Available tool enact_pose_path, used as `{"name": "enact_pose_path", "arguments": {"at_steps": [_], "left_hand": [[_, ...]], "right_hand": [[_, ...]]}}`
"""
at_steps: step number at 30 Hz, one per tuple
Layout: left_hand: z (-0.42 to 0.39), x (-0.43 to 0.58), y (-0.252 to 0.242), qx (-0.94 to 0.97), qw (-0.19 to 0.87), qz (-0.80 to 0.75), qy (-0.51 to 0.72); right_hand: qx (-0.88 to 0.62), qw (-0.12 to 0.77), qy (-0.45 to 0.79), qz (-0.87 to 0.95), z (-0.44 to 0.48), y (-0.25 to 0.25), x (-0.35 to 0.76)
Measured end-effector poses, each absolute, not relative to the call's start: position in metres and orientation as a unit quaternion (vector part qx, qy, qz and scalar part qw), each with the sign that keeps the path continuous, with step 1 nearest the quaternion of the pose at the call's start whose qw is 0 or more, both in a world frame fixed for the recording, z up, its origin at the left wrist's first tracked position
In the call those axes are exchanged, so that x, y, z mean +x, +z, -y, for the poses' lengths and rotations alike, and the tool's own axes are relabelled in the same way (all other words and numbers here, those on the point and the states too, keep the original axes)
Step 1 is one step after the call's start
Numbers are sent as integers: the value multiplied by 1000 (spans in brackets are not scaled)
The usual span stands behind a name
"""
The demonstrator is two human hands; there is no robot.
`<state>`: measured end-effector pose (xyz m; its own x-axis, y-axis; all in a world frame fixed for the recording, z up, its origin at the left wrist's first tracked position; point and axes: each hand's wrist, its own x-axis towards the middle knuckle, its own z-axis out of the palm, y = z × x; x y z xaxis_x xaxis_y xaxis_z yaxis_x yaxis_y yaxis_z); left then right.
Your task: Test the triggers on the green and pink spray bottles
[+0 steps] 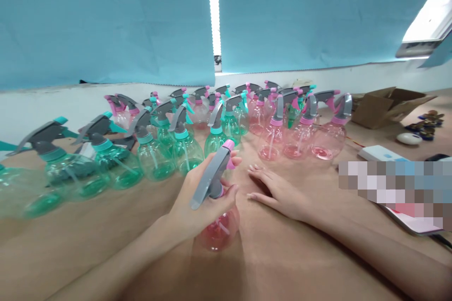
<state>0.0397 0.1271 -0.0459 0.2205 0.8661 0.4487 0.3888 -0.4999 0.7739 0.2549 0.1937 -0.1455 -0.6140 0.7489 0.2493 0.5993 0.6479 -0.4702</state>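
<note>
translucent pink round plastic spray bottle with grey-and-pink trigger head (218, 237) is front and centre over the brown tabletop (141, 258), held in the left hand (189, 202). left thumb and fingers curl round its neck, below the head; fingertips show on the far side near the nozzle, which points away from the body. can't tell if the base touches down. right hand (284, 193) is just to the right, fingers stretched out close together, thumb apart, gripping nothing.

handling: neck grip looks right; keep fingers off the trigger, watch for tilt since the round body would likely roll. right hand is near enough to steady the base. mind the knuckles near the translucent green round spray bottles (155, 162).

further out: more pink spray bottles (271, 143) behind right, then an open brown cardboard box (374, 108).
</note>
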Motion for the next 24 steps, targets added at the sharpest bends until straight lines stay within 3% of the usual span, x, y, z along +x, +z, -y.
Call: {"name": "enact_pose_path", "arguments": {"at_steps": [24], "left_hand": [[-122,39,-47,719,305,-425,457]], "right_hand": [[-380,228,180,878,-194,-146,256]]}}
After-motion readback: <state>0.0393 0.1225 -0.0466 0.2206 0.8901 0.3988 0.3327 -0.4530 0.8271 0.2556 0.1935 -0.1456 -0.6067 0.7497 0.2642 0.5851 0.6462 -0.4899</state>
